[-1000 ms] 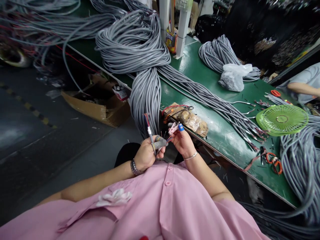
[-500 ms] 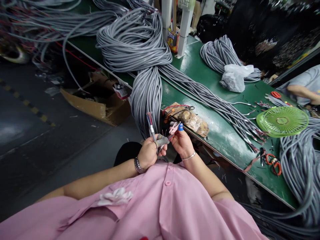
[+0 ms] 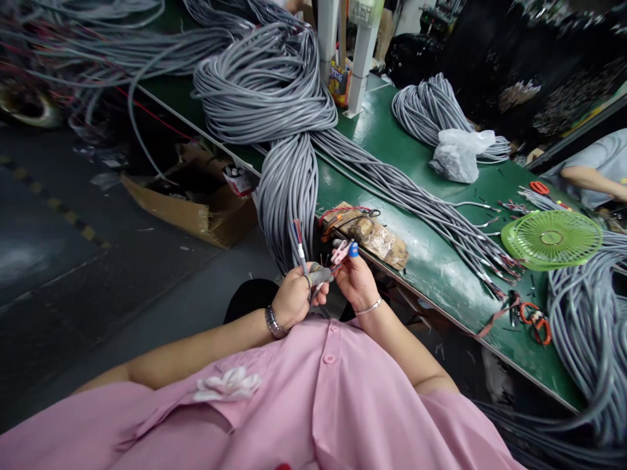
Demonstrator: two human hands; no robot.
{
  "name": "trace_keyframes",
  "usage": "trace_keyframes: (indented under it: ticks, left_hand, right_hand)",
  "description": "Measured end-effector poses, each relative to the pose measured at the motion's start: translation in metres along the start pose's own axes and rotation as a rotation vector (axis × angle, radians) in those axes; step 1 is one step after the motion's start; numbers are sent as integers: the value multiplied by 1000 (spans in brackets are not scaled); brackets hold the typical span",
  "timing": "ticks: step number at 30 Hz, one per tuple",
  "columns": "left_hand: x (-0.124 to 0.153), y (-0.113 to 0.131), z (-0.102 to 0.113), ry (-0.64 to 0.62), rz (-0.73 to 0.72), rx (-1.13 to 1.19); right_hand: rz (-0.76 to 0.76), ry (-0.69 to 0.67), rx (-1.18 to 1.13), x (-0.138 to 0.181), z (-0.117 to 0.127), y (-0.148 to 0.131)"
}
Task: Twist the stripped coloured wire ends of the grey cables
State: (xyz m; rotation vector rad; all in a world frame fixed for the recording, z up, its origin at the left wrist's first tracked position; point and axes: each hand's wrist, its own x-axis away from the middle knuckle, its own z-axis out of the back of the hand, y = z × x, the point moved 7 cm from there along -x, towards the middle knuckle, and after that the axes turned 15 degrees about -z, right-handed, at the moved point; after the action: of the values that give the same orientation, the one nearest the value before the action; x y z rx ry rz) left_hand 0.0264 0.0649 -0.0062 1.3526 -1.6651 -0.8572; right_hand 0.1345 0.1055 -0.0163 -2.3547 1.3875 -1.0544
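My left hand [image 3: 292,297], with a grey covering on its fingers, is closed around a grey cable [image 3: 304,266]. The cable's end points up, with a white band and thin coloured wires [image 3: 297,230] fanning out above it. My right hand [image 3: 360,285] pinches a small pink clip [image 3: 340,252] that looks like a clothes peg; blue tape wraps the thumb. Thin dark and coloured wires run between the two hands, close to the clip. Whether its jaws grip a wire is too small to tell.
A green table [image 3: 431,245] bears grey cable coils [image 3: 264,85] and loose cable ends. A taped wooden block [image 3: 375,238] lies at its near edge. Further right are a green fan [image 3: 551,238] and orange-handled scissors [image 3: 536,323]. Another person's arm [image 3: 592,179] shows at the right; a cardboard box [image 3: 181,215] sits on the floor.
The view has shifted very slightly. The cable end in my left hand has moved a little to the right and tilts about the same. Both hands keep their grip.
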Motion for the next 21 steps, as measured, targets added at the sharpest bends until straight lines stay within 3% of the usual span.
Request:
trace_keyframes:
  ticks: [8, 12, 18, 21]
  left_hand:
    - [5, 1, 4, -30, -36, -15]
    - [10, -1, 10, -46, -60, -51]
    - [8, -1, 8, -176, -126, -210]
    - [6, -4, 6, -283, -67, -241]
  right_hand:
    - [-107, -61, 31, 8, 2, 4]
    - [-140, -114, 238, 26, 4, 18]
    - [131, 59, 540, 45, 4, 9]
    - [108, 28, 612, 43, 1, 4]
